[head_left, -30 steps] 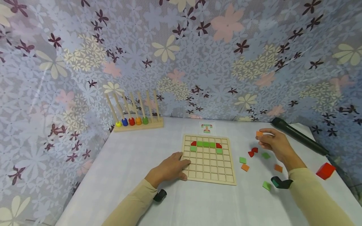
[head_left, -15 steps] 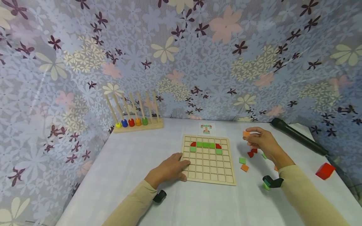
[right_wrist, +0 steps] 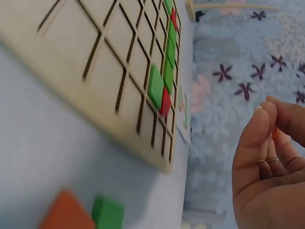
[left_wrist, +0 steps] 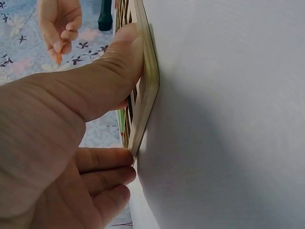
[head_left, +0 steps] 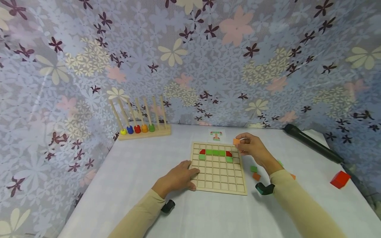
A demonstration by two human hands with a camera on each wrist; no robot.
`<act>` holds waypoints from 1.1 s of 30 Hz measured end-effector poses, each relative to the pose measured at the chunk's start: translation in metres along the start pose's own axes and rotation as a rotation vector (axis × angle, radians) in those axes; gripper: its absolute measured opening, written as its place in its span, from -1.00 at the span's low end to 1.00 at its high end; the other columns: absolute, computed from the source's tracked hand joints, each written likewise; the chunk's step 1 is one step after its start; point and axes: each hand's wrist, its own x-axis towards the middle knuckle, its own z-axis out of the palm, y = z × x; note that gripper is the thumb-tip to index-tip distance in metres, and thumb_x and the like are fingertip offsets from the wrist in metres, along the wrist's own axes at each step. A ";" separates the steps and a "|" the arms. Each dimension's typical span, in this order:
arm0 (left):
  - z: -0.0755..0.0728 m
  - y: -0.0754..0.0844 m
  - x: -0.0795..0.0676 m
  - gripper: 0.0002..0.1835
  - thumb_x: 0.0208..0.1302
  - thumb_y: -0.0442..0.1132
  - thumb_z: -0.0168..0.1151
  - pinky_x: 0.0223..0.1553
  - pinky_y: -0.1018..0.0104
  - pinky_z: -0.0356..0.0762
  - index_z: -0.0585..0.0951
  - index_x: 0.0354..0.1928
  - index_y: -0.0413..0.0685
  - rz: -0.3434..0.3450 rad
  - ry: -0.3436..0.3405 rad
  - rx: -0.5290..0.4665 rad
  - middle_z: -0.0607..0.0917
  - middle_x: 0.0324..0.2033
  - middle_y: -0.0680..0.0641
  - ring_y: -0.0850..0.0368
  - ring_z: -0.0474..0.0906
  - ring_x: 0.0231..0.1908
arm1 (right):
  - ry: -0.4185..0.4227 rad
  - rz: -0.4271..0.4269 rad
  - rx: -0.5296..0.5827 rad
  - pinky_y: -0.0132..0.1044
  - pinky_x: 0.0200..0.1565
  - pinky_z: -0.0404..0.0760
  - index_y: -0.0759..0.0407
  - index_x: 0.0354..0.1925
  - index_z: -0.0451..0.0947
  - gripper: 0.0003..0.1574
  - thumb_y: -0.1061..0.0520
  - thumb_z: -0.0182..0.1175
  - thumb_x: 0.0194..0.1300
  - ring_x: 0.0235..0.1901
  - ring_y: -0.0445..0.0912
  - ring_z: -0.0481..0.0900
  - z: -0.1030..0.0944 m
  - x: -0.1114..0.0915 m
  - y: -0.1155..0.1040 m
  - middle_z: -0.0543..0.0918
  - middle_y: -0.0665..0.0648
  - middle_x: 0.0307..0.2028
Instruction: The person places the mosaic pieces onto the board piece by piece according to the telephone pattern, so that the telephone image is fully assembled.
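My right hand point(head_left: 254, 152) pinches an orange square tile point(head_left: 236, 141) between thumb and fingertips. It hovers above the far right corner of a wooden grid board point(head_left: 216, 172). My left hand point(head_left: 177, 177) rests on the board's left edge, its thumb lying over the rim point(left_wrist: 151, 71) in the left wrist view. Near the board's far side, green square tiles point(head_left: 215, 152) form a row between two red rounded pieces point(head_left: 228, 153). Under each red piece sits another green tile point(head_left: 229, 159). In the right wrist view the fingers mostly hide the orange tile point(right_wrist: 274, 133).
Behind the board lies a pattern card point(head_left: 216, 135). Right of it are a loose green tile point(head_left: 253, 169) and orange tile point(head_left: 256, 177); others are partly hidden by my right arm. A bead abacus point(head_left: 146, 134), long dark stick point(head_left: 312, 143) and red block point(head_left: 340, 179) stand farther out.
My right hand has moved left with the orange tile, from over the loose pieces to the board's far right corner. My left hand has stayed in place on the board.
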 end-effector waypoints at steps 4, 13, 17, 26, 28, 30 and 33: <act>-0.001 0.000 0.000 -0.22 0.11 0.15 0.47 0.43 0.02 0.30 0.51 0.39 0.14 -0.001 0.004 0.001 0.35 0.43 -0.26 -0.14 0.25 0.46 | -0.019 -0.001 0.007 -0.07 -0.17 0.72 0.34 0.30 0.30 -0.39 0.22 0.29 0.40 -0.33 -0.02 0.62 0.017 0.006 -0.001 0.54 0.09 -0.26; 0.000 0.000 0.001 -0.22 0.10 0.15 0.47 0.44 0.01 0.29 0.52 0.39 0.13 0.004 0.011 0.002 0.35 0.43 -0.27 -0.16 0.24 0.47 | -0.072 0.045 -0.016 -0.05 -0.12 0.74 0.33 0.26 0.37 -0.45 0.20 0.29 0.41 -0.26 0.08 0.70 0.039 0.011 0.003 0.64 0.14 -0.24; 0.001 -0.001 0.001 -0.22 0.10 0.15 0.47 0.43 0.03 0.30 0.52 0.38 0.12 0.002 0.010 -0.005 0.36 0.42 -0.27 -0.14 0.25 0.46 | -0.076 0.035 -0.010 -0.12 -0.22 0.71 0.37 0.25 0.35 -0.45 0.24 0.28 0.40 -0.31 0.05 0.67 0.045 0.012 0.008 0.60 0.15 -0.25; 0.002 -0.001 0.000 -0.23 0.11 0.15 0.47 0.45 0.01 0.27 0.52 0.38 0.13 -0.003 0.005 -0.014 0.34 0.44 -0.27 -0.16 0.22 0.48 | -0.099 0.029 -0.127 -0.20 -0.42 0.58 0.36 0.17 0.44 -0.56 0.25 0.26 0.38 -0.44 0.01 0.59 0.062 0.014 0.016 0.61 0.19 -0.28; 0.002 -0.001 0.000 -0.23 0.11 0.15 0.46 0.45 0.02 0.27 0.52 0.38 0.13 -0.004 0.005 -0.012 0.34 0.44 -0.27 -0.16 0.22 0.48 | -0.112 0.031 -0.163 -0.20 -0.46 0.53 0.32 0.15 0.48 -0.59 0.25 0.27 0.38 -0.51 -0.01 0.52 0.066 0.016 0.020 0.62 0.20 -0.30; 0.002 -0.001 -0.001 -0.22 0.10 0.15 0.46 0.45 0.02 0.27 0.52 0.38 0.12 -0.001 0.008 -0.010 0.34 0.44 -0.27 -0.16 0.23 0.47 | -0.115 0.027 -0.228 -0.20 -0.45 0.53 0.28 0.14 0.51 -0.59 0.21 0.30 0.37 -0.50 -0.04 0.50 0.068 0.017 0.023 0.62 0.18 -0.30; 0.002 -0.002 0.000 -0.22 0.11 0.16 0.45 0.45 0.02 0.27 0.52 0.39 0.12 0.004 0.009 -0.004 0.34 0.44 -0.27 -0.15 0.23 0.47 | -0.106 0.022 -0.343 -0.20 -0.40 0.53 0.20 0.09 0.56 -0.62 0.17 0.35 0.34 -0.46 -0.03 0.51 0.073 0.017 0.023 0.63 0.15 -0.29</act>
